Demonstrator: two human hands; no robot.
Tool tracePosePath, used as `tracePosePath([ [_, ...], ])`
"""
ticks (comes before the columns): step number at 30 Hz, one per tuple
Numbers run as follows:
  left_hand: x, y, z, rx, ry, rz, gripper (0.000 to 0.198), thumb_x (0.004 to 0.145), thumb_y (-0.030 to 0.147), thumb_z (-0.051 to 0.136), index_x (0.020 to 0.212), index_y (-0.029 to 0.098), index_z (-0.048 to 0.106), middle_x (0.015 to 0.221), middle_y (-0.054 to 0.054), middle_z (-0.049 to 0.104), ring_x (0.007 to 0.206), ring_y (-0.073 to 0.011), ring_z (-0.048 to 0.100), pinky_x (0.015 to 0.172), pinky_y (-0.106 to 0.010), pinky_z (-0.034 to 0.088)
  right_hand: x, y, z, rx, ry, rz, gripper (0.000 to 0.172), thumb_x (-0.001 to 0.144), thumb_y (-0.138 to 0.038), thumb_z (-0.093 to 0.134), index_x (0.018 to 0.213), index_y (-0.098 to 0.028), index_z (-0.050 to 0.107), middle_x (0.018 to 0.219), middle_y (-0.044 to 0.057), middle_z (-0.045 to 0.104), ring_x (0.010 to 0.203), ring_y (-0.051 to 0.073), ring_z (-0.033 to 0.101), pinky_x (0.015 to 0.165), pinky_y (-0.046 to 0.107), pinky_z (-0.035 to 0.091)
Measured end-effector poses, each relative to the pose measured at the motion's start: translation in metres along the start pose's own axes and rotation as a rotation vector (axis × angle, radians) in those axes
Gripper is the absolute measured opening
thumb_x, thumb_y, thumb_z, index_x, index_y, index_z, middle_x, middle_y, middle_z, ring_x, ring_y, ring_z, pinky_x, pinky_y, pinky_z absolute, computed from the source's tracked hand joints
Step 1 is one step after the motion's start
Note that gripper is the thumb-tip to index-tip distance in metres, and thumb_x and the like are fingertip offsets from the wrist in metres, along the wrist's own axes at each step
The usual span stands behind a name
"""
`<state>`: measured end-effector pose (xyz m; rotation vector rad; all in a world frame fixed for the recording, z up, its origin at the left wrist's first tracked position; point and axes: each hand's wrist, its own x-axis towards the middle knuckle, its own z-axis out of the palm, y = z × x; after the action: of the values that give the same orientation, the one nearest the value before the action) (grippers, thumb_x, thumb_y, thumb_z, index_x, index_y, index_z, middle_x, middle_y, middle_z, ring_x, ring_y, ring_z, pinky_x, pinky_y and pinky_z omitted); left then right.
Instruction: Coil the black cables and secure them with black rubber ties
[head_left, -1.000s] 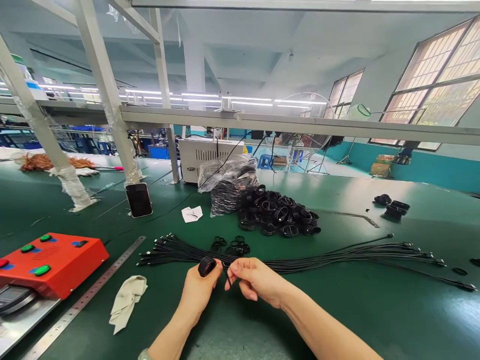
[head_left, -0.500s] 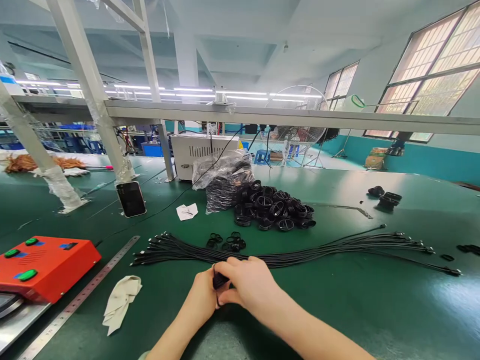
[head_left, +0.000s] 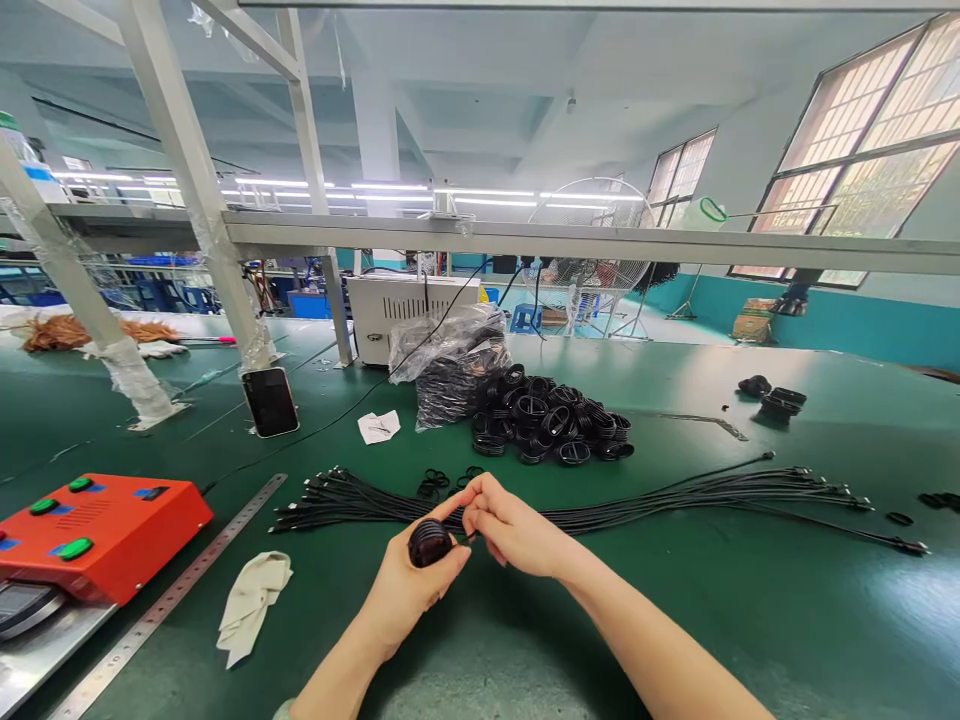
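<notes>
Low in the middle of the frame, the person's left hand [head_left: 405, 590] is curled round a small black coil [head_left: 430, 543], holding it up above the table [head_left: 750, 610]. The right hand [head_left: 517, 530] meets it from the right, its fingers drawn in narrow and pinching a thin black strand [head_left: 466, 538] beside the coil; whether that's a loose end or a separate band I can't tell from here.

Just above the hands, a long bundle of straight black cables [head_left: 652, 513] runs across the frame, its middle partly hidden by the fingers. Some little black rings [head_left: 433, 484] sit by the bundle's upper edge. Higher up, near the centre, there's a big heap of coiled cables [head_left: 551, 415], right up against a clear plastic bag [head_left: 454, 375] with dark things inside, and a pale metal case [head_left: 405, 305] stands behind that.

Over at the lower left I see a red box [head_left: 120, 530] with green buttons, a steel ruler [head_left: 169, 595] lying slantwise beside it, and a crumpled cream cloth [head_left: 253, 605]. A phone [head_left: 271, 402] leans against a post left of centre, and a scrap of white paper [head_left: 379, 427] lies to its right.
</notes>
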<state>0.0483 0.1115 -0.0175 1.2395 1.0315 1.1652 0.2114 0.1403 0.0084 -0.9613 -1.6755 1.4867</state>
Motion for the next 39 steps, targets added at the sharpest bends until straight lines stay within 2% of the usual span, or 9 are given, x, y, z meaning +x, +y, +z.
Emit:
tracePosePath([
  [5,-0.001,0.000,-0.003,-0.034,-0.053,-0.068,0.082,0.065,0.036,0.077,0.139,0.018,0.046,0.048,0.011,0.044,0.037,-0.0058,0.034,0.034,-0.017,0.022,0.016,0.027,0.018,0.201,0.058,0.067,0.016,0.082,-0.031,0.054,0.091,-0.021,0.045,0.070,-0.005,0.054,0.046,0.007,0.043,0.047,0.022,0.034],
  [10,0.006,-0.005,-0.010,-0.050,-0.018,-0.063,0.086,0.065,0.030,0.078,0.141,0.026,0.038,0.059,0.010,0.051,0.041,-0.0055,0.038,0.038,-0.018,0.030,0.014,0.025,0.006,0.263,0.192,0.071,0.019,0.078,-0.032,0.057,0.091,-0.021,0.048,0.061,-0.008,0.044,0.050,0.008,0.042,0.052,0.022,0.035],
  [14,0.002,-0.010,-0.011,-0.162,-0.088,-0.128,0.082,0.069,0.023,0.075,0.140,0.033,0.035,0.096,0.000,0.063,0.074,-0.0145,0.063,0.067,-0.030,0.052,0.007,0.011,0.002,0.139,0.121,0.050,0.016,0.075,-0.028,0.066,0.087,-0.019,0.061,0.070,-0.004,0.054,0.055,0.008,0.044,0.053,0.022,0.034],
  [17,-0.003,-0.009,-0.011,-0.257,-0.206,-0.165,0.076,0.075,0.025,0.072,0.138,0.039,0.032,0.126,-0.005,0.058,0.100,-0.0218,0.065,0.090,-0.042,0.049,0.005,0.008,0.002,-0.012,0.066,0.007,0.015,0.073,-0.023,0.067,0.088,-0.019,0.068,0.076,-0.001,0.056,0.064,0.011,0.050,0.057,0.024,0.040],
  [19,-0.004,-0.006,-0.011,-0.250,-0.249,-0.168,0.074,0.074,0.029,0.075,0.136,0.039,0.036,0.133,-0.007,0.055,0.106,-0.0257,0.065,0.095,-0.046,0.047,0.005,0.008,0.000,-0.090,0.046,-0.026,0.015,0.072,-0.022,0.068,0.087,-0.020,0.070,0.078,0.000,0.056,0.066,0.012,0.051,0.059,0.025,0.042],
  [23,-0.002,-0.002,-0.012,-0.149,-0.238,-0.202,0.072,0.065,0.031,0.082,0.128,0.032,0.047,0.121,-0.011,0.063,0.093,-0.0287,0.071,0.085,-0.044,0.052,0.008,0.011,-0.007,-0.169,-0.040,-0.071,0.008,0.071,-0.023,0.071,0.078,-0.020,0.069,0.074,-0.002,0.057,0.065,0.012,0.053,0.061,0.025,0.043],
  [27,0.000,-0.004,-0.010,-0.122,-0.196,-0.208,0.077,0.060,0.031,0.085,0.128,0.029,0.048,0.101,-0.009,0.070,0.090,-0.0300,0.072,0.078,-0.041,0.055,0.008,0.013,-0.012,-0.178,-0.082,-0.075,0.006,0.074,-0.025,0.068,0.072,-0.019,0.066,0.067,-0.002,0.058,0.067,0.015,0.056,0.064,0.027,0.044],
  [33,0.003,-0.013,-0.008,-0.087,-0.122,-0.194,0.068,0.059,0.031,0.085,0.119,0.025,0.053,0.095,-0.006,0.071,0.080,-0.0229,0.072,0.072,-0.034,0.055,0.004,0.007,-0.023,-0.249,-0.111,-0.081,0.007,0.070,-0.027,0.075,0.074,-0.021,0.071,0.073,-0.002,0.056,0.068,0.014,0.051,0.063,0.026,0.040],
  [39,0.005,-0.011,-0.008,-0.116,-0.125,-0.138,0.073,0.057,0.020,0.085,0.120,0.024,0.050,0.086,-0.002,0.073,0.076,-0.0184,0.070,0.072,-0.030,0.053,-0.005,-0.009,-0.003,-0.336,-0.235,-0.201,0.005,0.080,-0.027,0.067,0.078,-0.022,0.069,0.079,-0.001,0.054,0.073,0.014,0.051,0.066,0.025,0.040],
])
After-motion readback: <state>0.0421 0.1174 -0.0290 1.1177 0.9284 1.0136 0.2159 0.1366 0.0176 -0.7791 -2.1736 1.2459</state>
